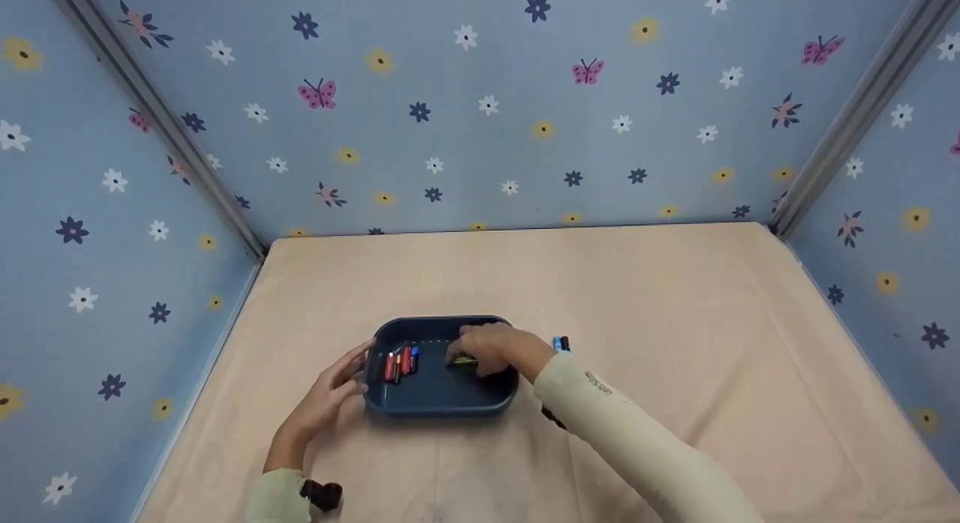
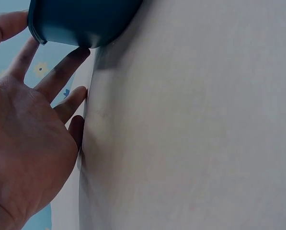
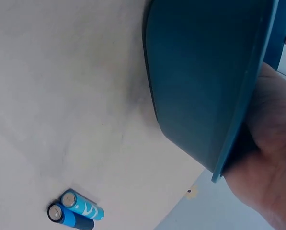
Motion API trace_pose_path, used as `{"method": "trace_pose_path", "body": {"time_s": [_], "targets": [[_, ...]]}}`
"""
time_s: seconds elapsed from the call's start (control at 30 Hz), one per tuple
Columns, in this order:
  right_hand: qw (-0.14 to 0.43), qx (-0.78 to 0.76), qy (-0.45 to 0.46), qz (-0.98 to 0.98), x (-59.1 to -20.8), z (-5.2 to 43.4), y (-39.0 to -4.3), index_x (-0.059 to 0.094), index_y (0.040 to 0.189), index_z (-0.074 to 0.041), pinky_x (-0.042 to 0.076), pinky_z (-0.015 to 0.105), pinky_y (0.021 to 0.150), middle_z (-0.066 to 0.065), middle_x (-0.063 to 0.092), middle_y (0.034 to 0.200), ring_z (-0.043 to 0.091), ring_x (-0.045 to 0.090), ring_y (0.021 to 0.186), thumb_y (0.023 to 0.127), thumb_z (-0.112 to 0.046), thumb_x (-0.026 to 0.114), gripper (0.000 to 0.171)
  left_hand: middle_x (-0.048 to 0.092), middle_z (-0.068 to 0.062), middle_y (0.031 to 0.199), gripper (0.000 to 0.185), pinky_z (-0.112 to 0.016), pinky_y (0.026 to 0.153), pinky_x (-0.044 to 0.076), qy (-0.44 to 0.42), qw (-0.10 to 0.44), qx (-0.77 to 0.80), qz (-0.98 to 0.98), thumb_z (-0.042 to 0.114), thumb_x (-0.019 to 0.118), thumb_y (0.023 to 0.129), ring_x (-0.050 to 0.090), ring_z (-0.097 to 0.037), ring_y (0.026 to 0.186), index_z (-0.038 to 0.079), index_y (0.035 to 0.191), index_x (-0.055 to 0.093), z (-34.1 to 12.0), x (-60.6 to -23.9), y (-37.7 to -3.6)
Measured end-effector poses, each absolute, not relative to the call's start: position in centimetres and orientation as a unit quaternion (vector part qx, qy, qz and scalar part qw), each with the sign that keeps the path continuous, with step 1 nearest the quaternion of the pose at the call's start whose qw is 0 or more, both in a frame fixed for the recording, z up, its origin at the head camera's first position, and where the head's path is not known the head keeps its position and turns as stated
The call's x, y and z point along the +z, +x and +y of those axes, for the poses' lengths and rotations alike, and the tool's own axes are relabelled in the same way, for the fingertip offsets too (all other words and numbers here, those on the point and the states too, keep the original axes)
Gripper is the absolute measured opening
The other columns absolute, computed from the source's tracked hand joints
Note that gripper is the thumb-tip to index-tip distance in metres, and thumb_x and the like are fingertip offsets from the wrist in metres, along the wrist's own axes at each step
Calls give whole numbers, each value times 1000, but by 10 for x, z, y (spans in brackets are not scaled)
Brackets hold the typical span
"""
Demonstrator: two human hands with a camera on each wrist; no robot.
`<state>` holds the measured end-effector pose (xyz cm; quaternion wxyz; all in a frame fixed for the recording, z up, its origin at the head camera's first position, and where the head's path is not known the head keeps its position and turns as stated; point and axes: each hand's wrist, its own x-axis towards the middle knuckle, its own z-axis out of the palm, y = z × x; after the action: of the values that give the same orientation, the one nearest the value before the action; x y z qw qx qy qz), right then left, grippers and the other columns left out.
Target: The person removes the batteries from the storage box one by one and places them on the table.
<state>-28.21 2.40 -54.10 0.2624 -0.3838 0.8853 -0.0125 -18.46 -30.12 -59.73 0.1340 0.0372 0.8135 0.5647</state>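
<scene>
A dark blue tray [image 1: 442, 412] stands on the cloth, with several batteries [image 1: 401, 364] in red, orange and blue lying side by side at its left. My left hand [image 1: 324, 395] is against the tray's left end, fingers spread and fairly straight. In the left wrist view the thumb and fingertips touch the tray wall [image 2: 80, 24]. My right hand [image 1: 487, 347] reaches down inside the right half, its fingers curled at a yellow-green battery [image 1: 465, 360] near the tray floor. The tray wall [image 3: 205, 72] hides those fingertips in the right wrist view.
Two blue batteries, one light [image 3: 83, 204] and one dark [image 3: 71, 218], lie together on the cloth right of the tray, partly behind my right forearm in the head view. Flower-patterned panels [image 1: 510, 118] enclose the beige cloth-covered table [image 1: 637, 298] at the back and sides.
</scene>
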Motion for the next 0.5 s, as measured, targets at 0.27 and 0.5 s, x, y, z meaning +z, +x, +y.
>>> {"method": "trace_pose_path", "body": {"time_s": [0.27,0.5], "targets": [[266,-13,-388,882,-543,28,-286,66,158,-25,60,46,114,8,75,142,20,63,109,105,-8,74,56,33,-23,185,76,-70,137,28,39,134,565,813,7,57,105,32,-51,172,22,177,39,-301,-598,-185],[261,-27,-388,884,-543,29,-285,67,158,-23,53,33,81,1,73,100,13,60,84,103,-18,80,56,31,-23,186,77,-71,137,27,48,135,571,809,4,56,106,32,-53,172,21,178,36,-301,-598,-185]]}}
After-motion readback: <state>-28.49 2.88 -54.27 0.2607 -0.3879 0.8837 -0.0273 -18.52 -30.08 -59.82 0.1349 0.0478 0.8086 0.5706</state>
